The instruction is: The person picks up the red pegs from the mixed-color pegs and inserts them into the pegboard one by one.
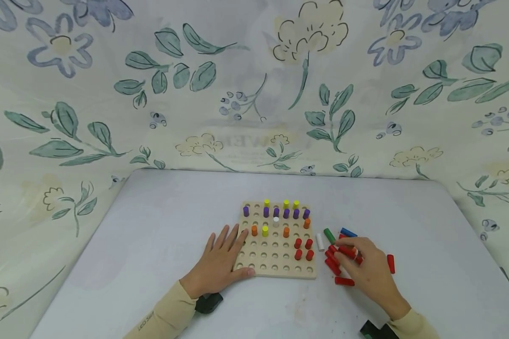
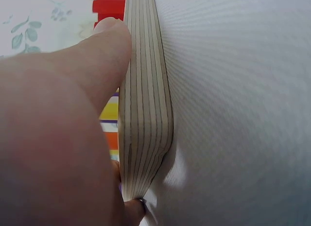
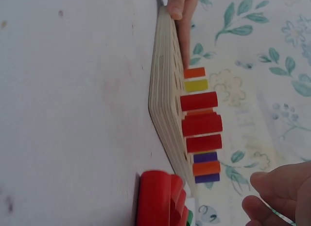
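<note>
A square wooden peg board [image 1: 265,270] lies on the table, rows of round holes across its top. My left hand [image 1: 218,263] is spread at its left side, fingers along the edge and thumb at the front left corner. In the left wrist view the thumb [image 2: 109,56] lies against the board's layered side. Over a pile of loose red pegs [image 1: 332,267] right of the board is my right hand [image 1: 371,273], thumb and forefinger apart. In the right wrist view its fingertips [image 3: 262,182] are raised away from the red pegs [image 3: 154,197], with no peg between them.
Standing in the board are purple pegs [image 1: 266,212], yellow pegs [image 1: 265,230], orange pegs [image 1: 254,230], a white peg [image 1: 276,221] and red pegs [image 1: 298,254]. Near the pile lie a green peg [image 1: 329,235], a blue peg [image 1: 348,232] and a white peg [image 1: 320,242]. Flowered cloth [image 1: 246,94] hangs behind the table.
</note>
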`<action>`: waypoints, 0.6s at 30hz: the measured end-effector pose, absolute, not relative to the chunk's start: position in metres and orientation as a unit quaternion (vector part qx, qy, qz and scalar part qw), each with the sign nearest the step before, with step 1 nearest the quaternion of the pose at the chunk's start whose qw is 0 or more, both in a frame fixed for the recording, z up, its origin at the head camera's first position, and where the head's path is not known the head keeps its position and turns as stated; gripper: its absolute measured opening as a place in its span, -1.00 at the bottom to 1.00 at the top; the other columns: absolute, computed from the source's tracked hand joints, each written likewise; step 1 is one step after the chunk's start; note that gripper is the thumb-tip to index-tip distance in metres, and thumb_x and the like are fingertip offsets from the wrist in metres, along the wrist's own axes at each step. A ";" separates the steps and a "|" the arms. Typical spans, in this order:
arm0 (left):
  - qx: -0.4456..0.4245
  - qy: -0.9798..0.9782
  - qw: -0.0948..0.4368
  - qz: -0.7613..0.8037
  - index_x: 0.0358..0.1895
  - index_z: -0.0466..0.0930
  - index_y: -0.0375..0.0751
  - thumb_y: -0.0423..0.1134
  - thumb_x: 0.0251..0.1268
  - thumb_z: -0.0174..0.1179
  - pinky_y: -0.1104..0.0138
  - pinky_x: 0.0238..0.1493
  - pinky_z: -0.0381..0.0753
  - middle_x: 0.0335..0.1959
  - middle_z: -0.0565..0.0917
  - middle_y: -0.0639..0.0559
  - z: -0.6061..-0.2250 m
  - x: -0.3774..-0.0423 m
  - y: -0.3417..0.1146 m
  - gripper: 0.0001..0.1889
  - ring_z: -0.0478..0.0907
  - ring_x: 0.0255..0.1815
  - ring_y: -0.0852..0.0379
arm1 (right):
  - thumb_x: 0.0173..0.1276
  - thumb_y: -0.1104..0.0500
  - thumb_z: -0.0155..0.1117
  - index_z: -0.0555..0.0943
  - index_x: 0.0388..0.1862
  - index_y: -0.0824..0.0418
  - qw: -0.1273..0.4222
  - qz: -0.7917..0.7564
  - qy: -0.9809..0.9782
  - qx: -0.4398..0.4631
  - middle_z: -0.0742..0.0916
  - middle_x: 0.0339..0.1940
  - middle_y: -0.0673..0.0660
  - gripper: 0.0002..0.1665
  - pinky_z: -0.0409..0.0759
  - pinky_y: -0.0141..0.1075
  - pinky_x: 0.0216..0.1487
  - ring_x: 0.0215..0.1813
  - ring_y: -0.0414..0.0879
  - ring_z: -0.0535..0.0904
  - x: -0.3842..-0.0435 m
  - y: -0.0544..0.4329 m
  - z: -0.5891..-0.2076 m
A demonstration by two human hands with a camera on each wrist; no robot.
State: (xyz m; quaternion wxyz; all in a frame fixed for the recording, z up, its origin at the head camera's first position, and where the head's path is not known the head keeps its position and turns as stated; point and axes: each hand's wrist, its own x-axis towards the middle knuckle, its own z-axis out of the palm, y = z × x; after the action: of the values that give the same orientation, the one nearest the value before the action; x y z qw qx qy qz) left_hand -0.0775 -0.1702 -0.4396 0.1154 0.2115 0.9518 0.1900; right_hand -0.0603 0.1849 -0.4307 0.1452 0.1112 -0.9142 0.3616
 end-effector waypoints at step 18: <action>0.208 0.951 0.121 0.194 0.64 -0.07 -0.20 0.35 0.38 0.06 -0.29 0.48 -0.30 0.64 -0.11 -0.25 -0.439 -0.077 -0.171 -0.01 -0.30 0.63 -0.29 | 0.14 0.28 0.58 0.71 -0.08 0.18 0.180 0.303 -0.934 0.062 0.73 -0.22 0.07 -0.65 0.44 -0.39 -0.33 -0.28 -0.12 0.45 -0.049 0.221 -0.436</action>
State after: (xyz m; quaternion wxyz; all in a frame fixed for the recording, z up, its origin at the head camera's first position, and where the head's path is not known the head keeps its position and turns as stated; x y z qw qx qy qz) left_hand -0.0768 -0.1708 -0.4392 0.1214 0.2078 0.9510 0.1943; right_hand -0.0490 0.2208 -0.4362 0.1801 0.0618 -0.9339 0.3025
